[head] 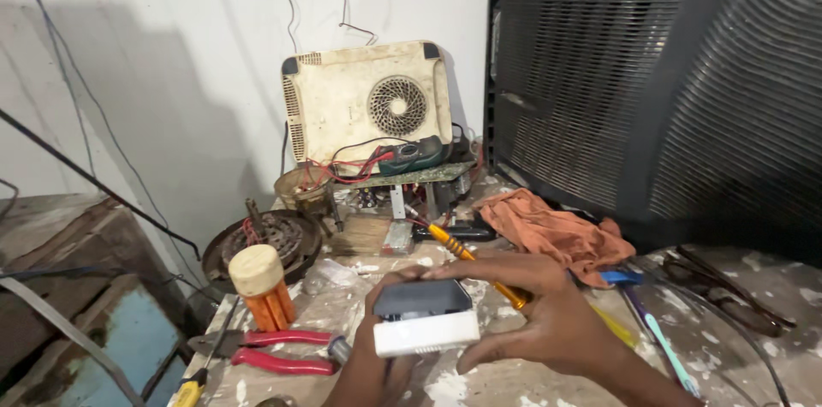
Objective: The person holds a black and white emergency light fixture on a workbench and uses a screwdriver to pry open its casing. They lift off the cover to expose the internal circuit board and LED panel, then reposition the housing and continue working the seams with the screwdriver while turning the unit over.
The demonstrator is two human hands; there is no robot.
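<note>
Hands [548,313] around level, crosswise box [425,317]

Small grey-topped white plastic box [425,318], level, betw. both hands [548,313].

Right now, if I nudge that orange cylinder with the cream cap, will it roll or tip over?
The orange cylinder stands upright and looks tall for its base, so a push near the cap would probably tip it. Once down, its round body would likely roll, perhaps toward the red pliers beside it. It looks like plastic, so probably light.
</note>
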